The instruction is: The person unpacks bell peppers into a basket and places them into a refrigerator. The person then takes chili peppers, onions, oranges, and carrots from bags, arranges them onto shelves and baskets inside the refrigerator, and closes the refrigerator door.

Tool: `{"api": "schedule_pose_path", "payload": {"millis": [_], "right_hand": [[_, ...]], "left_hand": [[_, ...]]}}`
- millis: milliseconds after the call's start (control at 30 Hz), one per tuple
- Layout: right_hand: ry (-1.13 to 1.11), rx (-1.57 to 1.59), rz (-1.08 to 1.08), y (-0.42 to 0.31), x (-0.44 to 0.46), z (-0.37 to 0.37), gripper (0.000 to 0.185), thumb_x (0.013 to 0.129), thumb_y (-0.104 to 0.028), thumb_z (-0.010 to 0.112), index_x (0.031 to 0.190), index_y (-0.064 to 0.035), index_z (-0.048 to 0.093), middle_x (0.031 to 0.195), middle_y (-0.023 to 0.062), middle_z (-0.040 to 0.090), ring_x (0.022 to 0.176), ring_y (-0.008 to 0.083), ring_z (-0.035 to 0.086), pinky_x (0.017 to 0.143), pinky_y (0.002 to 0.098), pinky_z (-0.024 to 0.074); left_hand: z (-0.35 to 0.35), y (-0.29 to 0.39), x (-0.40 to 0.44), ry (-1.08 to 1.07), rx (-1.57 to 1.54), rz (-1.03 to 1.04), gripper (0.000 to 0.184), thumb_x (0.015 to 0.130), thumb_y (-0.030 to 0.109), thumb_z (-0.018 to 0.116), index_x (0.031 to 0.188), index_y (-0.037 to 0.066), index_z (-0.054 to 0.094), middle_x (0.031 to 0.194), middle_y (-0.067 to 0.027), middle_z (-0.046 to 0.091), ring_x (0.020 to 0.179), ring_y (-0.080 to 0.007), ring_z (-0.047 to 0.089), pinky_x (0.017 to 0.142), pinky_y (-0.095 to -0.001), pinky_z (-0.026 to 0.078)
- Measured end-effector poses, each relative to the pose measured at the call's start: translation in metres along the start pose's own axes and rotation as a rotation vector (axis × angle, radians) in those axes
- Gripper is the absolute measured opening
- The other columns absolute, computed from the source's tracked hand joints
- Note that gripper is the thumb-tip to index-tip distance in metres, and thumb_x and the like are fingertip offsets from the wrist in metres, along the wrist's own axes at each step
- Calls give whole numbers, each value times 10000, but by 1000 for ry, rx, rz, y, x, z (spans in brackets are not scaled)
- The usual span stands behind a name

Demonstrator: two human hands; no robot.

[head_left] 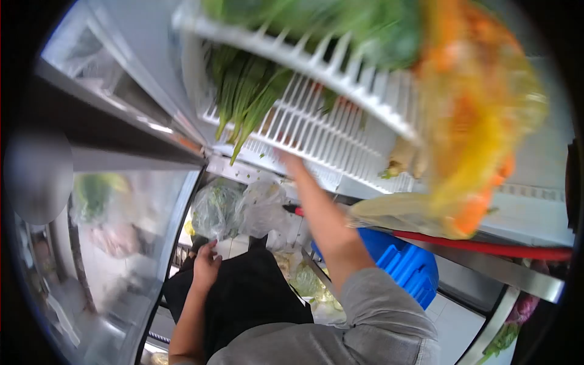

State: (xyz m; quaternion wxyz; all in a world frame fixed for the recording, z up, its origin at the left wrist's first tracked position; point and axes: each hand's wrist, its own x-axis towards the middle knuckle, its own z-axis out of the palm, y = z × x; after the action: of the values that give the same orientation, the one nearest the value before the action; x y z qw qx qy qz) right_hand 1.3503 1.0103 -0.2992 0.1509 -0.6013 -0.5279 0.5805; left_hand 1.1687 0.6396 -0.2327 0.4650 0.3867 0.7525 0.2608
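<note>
Reaching up into the fridge, my right hand [289, 159] is blurred and partly hidden at the lower white wire shelf [322, 137], so its fingers cannot be made out. Green leafy stalks [243, 100] hang over that shelf's edge to the left of the hand. My left hand [208, 261] is low in front of my black apron [249, 298], its fingers apart and nothing in them. On the upper rack [371, 97] lie blurred green vegetables [365, 30]. A yellow plastic bag with orange contents [477, 121] hangs at the right.
A glass door [134, 231] stands on the left. Clear bags of greens [216, 210] lie below the fridge. To the right are a blue crate [404, 267], a red strip [486, 246] along the fridge edge and a metal frame [517, 277].
</note>
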Motion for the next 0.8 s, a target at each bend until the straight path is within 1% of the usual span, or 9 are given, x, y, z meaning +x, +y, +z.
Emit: {"api": "schedule_pose_path", "payload": {"millis": [100, 167, 233, 300, 400, 467, 633, 733, 800], "right_hand": [[-395, -94, -27, -14, -162, 21, 404, 765, -151, 716, 1142, -77, 592, 1037, 45, 624, 931, 163, 568, 799, 334, 484], [-616, 153, 58, -82, -269, -4, 335, 766, -112, 721, 1083, -83, 615, 966, -2, 601, 905, 99, 544, 813, 277, 462], [-674, 120, -196, -160, -335, -51, 263, 794, -103, 728, 1033, -62, 626, 910, -3, 600, 876, 80, 548, 782, 248, 459], [-363, 334, -479, -239, -390, -103, 192, 809, -70, 713, 979, -34, 632, 897, 11, 615, 850, 84, 560, 766, 241, 457], [471, 225, -787, -317, -403, -162, 75, 844, -55, 664, 904, -28, 628, 849, 22, 612, 803, 91, 563, 748, 245, 463], [570, 127, -880, -359, -374, -196, 204, 839, -97, 664, 996, 11, 592, 959, 73, 630, 906, 152, 581, 833, 259, 452], [1198, -756, -980, -385, -346, -235, 481, 718, -297, 747, 1040, 25, 591, 1005, 183, 633, 955, 319, 608, 819, 373, 484], [720, -475, -522, -363, -395, -220, 464, 721, -344, 739, 1014, -6, 614, 1070, 185, 625, 971, 366, 601, 795, 377, 494], [557, -745, -364, -319, -387, -194, 439, 709, -362, 733, 948, -12, 617, 970, 178, 646, 881, 358, 628, 714, 409, 507]], "left_hand": [[-22, 92, 1, 4, -150, 60, 486, 782, -32, 624, 1251, 51, 527, 1150, -125, 557, 893, -192, 609, 691, -281, 497], [-51, 171, 4, 67, -181, 244, 443, 808, -24, 609, 1239, 43, 533, 1148, -113, 569, 859, -173, 600, 679, -279, 491], [-79, 262, 3, 214, -203, 401, 397, 810, 7, 629, 1198, 24, 548, 979, -85, 567, 763, -156, 553, 657, -275, 471], [-99, 353, -6, 334, -186, 562, 368, 803, 53, 662, 1153, 17, 557, 904, -72, 533, 736, -157, 525, 662, -275, 461], [-88, 472, -36, 397, -109, 867, 397, 774, 63, 696, 1131, 11, 530, 870, -53, 510, 823, -137, 538, 730, -289, 447], [-67, 517, -26, 558, 7, 1066, 393, 753, 29, 675, 1110, 10, 512, 877, -85, 521, 824, -176, 546, 731, -315, 452], [-72, 554, 16, 533, -98, 1020, 347, 716, -42, 612, 1045, 15, 514, 886, -125, 536, 792, -256, 574, 731, -370, 476], [-83, 549, 18, 440, -8, 1021, 278, 721, -43, 570, 992, 19, 561, 941, -157, 556, 849, -312, 586, 742, -387, 488], [-82, 546, 14, 405, 91, 1047, 252, 724, -31, 566, 969, 25, 593, 999, -170, 566, 905, -336, 583, 773, -390, 485]]}}
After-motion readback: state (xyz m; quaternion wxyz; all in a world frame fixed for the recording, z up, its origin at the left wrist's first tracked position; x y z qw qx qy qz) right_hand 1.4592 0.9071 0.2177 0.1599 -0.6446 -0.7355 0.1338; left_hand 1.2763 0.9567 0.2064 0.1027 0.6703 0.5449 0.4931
